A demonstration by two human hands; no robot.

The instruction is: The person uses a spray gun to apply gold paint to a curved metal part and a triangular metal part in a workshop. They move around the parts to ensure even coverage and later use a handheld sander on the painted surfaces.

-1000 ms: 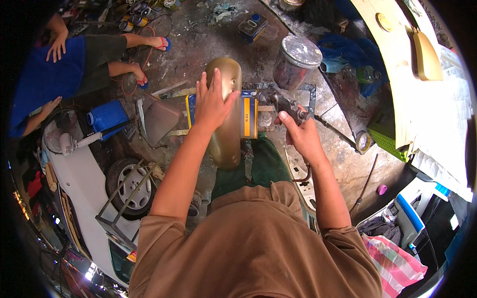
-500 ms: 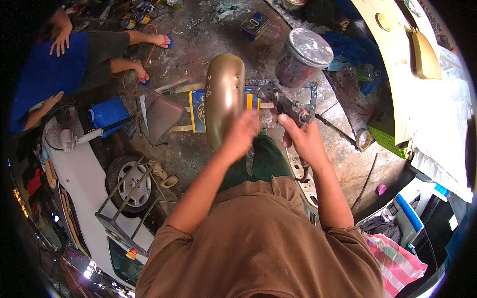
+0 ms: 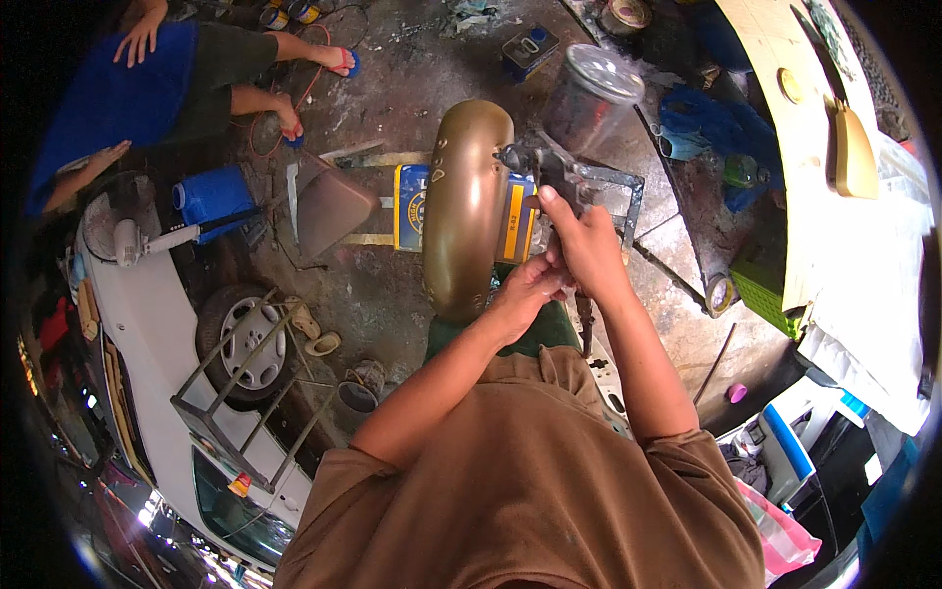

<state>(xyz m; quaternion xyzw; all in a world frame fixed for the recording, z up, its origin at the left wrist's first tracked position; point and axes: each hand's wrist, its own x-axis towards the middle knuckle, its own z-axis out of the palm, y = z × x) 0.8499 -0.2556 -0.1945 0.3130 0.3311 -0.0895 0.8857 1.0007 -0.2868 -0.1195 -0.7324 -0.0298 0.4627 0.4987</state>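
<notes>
A curved, gold-painted fender (image 3: 467, 211) stands upright in front of me, with bolt holes along its sides. In my right hand (image 3: 592, 253) is a dark spray gun (image 3: 557, 179), gripped by its handle with the thumb up along its back. The gun's nozzle end lies close to the fender's right side. My left hand (image 3: 530, 296) is just below the right one, fingers bent together near the lower end of the gun's handle. What those fingers hold, if anything, is hidden. Behind the fender sits a blue and yellow can (image 3: 520, 224).
A large clear-lidded bucket (image 3: 594, 93) stands beyond the gun, near a metal frame (image 3: 633, 206). Another person in flip-flops (image 3: 350, 62) is at the upper left. A white car (image 3: 162, 334), a wheel (image 3: 250, 344) and a metal rack (image 3: 240, 407) are at left.
My left hand has moved from beside the fender to below my right hand and the gun's handle. The gun has swung left, nearer the fender. The whole view has shifted slightly.
</notes>
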